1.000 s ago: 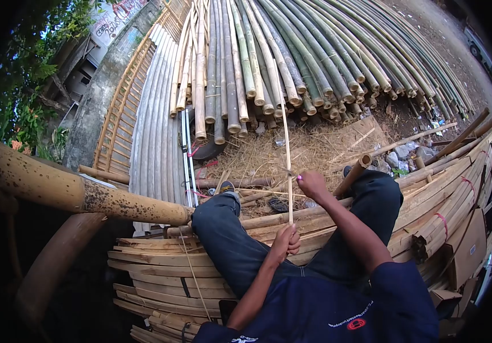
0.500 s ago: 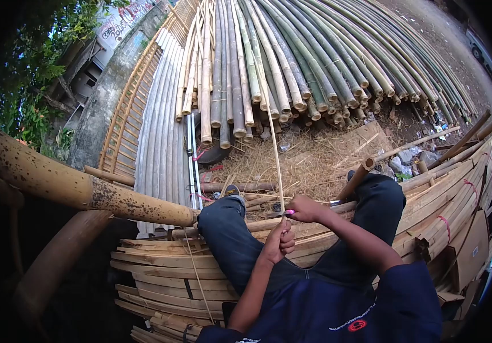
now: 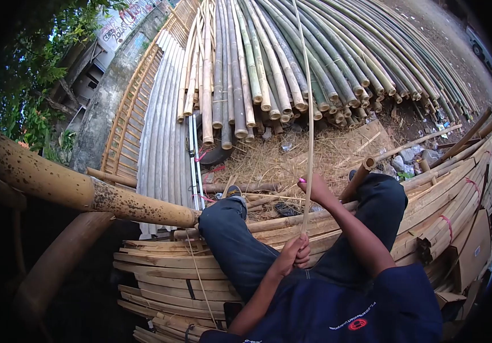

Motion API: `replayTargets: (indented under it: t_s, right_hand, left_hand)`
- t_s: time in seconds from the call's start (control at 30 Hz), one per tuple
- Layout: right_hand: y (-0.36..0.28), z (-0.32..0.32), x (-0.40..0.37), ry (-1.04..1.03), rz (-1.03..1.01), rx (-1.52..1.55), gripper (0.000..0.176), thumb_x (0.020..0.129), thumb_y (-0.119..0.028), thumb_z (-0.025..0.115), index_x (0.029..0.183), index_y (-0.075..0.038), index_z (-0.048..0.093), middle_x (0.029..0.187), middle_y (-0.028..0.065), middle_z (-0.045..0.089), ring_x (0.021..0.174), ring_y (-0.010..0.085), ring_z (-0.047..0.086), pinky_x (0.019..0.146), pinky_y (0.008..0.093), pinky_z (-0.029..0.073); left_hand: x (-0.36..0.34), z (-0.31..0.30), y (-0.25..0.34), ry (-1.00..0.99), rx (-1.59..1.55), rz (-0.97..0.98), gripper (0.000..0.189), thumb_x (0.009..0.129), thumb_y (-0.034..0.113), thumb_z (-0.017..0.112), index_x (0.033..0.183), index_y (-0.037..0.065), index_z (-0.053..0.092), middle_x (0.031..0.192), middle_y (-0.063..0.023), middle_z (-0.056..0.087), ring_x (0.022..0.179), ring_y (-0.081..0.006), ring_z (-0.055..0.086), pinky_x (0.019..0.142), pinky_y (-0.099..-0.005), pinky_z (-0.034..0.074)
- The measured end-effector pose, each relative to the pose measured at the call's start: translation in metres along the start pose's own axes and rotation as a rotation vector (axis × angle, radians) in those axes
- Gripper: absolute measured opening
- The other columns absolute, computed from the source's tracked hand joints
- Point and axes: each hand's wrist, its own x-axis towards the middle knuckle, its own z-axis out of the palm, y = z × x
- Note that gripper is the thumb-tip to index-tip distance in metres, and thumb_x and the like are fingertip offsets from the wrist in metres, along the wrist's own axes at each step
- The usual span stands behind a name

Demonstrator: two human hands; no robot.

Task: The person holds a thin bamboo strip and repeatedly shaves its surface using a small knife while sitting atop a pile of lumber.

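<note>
Beyond the hands I saw the bamboo poles (image 3: 240, 86) fanned out; the thin strip (image 3: 310, 126) ran lengthwise towards them, away from the body. The left hand (image 3: 293, 255) gripped its near end. Farther up, the right hand (image 3: 319, 191) looked closed beside it, pink (image 3: 301, 180) at the fingers, contents unclear to me.

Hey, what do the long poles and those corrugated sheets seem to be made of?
The long poles look like bamboo, smooth and unpainted, given their ringed joints. The corrugated sheets are dull gray, perhaps fiber cement or metal; ridges alone don't settle it.
</note>
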Motion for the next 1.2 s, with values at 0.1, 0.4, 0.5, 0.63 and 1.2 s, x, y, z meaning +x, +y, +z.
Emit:
replayTargets:
  t_s: [0.1,0.4,0.5,0.63,1.2]
  right_hand:
    - [0.015,0.007,0.004,0.019,0.092,0.246,0.03,0.079,-0.024,0.054,0.069,0.003,0.059,0.062,0.0236,0.058,0.061,0.0413,0.055,0.056,0.0481,0.04]
    - [-0.008,-0.009,-0.015,-0.175,-0.268,-0.109,0.026,0.077,-0.027,0.055,0.073,-0.003,0.064,0.07,0.0212,0.062,0.071,0.0407,0.06,0.067,0.0481,0.048]
    - [-0.015,0.012,-0.025,-0.315,-0.389,-0.163,0.024,0.074,-0.026,0.056,0.072,-0.004,0.064,0.07,0.0216,0.061,0.07,0.04,0.061,0.067,0.0484,0.049]
    - [-0.017,0.029,-0.025,-0.28,-0.397,-0.243,0.024,0.072,-0.026,0.057,0.066,-0.004,0.063,0.068,0.0214,0.061,0.066,0.0394,0.061,0.061,0.0488,0.049]
    - [-0.016,0.028,-0.02,-0.396,-0.341,-0.272,0.029,0.074,-0.029,0.055,0.069,-0.001,0.065,0.069,0.0237,0.061,0.067,0.0409,0.062,0.064,0.0488,0.05]
  left_hand:
    - [0.01,0.0,0.029,0.05,0.098,0.057,0.031,0.1,0.037,0.037,0.079,0.014,0.035,0.054,0.0072,0.022,0.041,-0.0036,0.018,0.037,-0.0201,0.016]
    - [0.049,-0.038,0.038,0.411,0.474,0.243,0.026,0.099,0.03,0.038,0.082,0.01,0.038,0.055,0.0056,0.027,0.04,-0.0033,0.025,0.035,-0.0203,0.018]
    - [0.064,-0.073,0.015,0.567,0.703,0.321,0.028,0.098,0.027,0.039,0.077,0.009,0.04,0.052,0.0052,0.032,0.039,-0.0043,0.031,0.034,-0.0225,0.023]
    - [0.067,-0.095,-0.001,0.698,0.93,0.448,0.032,0.097,0.024,0.04,0.071,0.005,0.043,0.051,0.0006,0.037,0.04,-0.0093,0.037,0.037,-0.0285,0.029]
    - [0.064,-0.074,0.015,0.824,1.293,0.551,0.027,0.094,0.019,0.044,0.081,-0.003,0.052,0.064,-0.0274,0.054,0.066,-0.0464,0.056,0.053,-0.048,0.041]
